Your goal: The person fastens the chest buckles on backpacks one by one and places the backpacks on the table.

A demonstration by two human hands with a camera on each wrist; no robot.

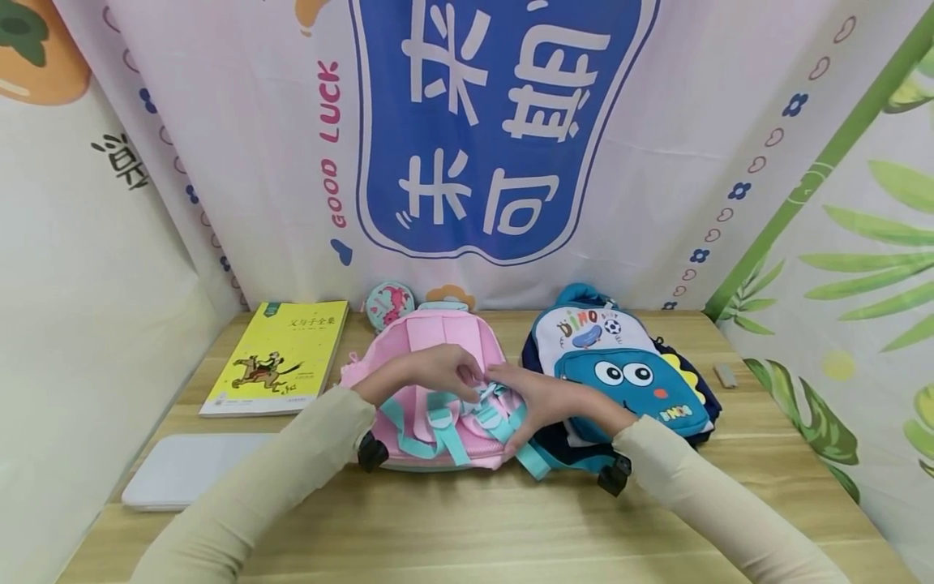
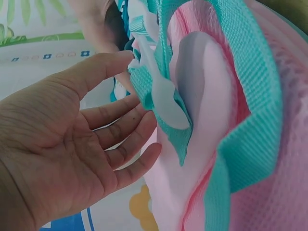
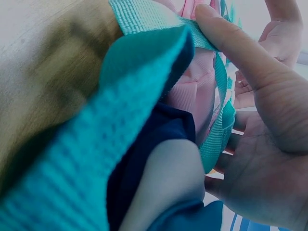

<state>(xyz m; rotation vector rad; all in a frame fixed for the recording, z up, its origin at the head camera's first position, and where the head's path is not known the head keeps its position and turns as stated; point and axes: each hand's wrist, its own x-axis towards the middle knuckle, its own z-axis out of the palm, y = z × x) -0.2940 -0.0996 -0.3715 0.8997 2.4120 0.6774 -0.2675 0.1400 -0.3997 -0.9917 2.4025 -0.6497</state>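
Note:
A pink backpack (image 1: 394, 349) lies on the table with its teal straps (image 1: 452, 438) and pale plastic buckles on top. Over these straps both hands come close together. My left hand (image 1: 445, 369) has loosely bent, spread fingers; in the left wrist view its thumb and fingertips are beside a teal strap (image 2: 139, 86) and a pale buckle piece (image 2: 166, 96). My right hand (image 1: 543, 397) arches over the bag's right side with thumb and fingers wide apart. Its thumb touches a teal strap (image 3: 199, 36), and its fingertips are partly hidden behind another strap loop (image 3: 219, 139).
Right of the pink bag, a blue dinosaur backpack (image 1: 627, 381) lies close against it. On the left are a yellow book (image 1: 280, 353) and a white flat case (image 1: 197, 466). A round mermaid-tail pouch (image 1: 389, 305) sits behind, and a small eraser-like block (image 1: 726, 375) is far right.

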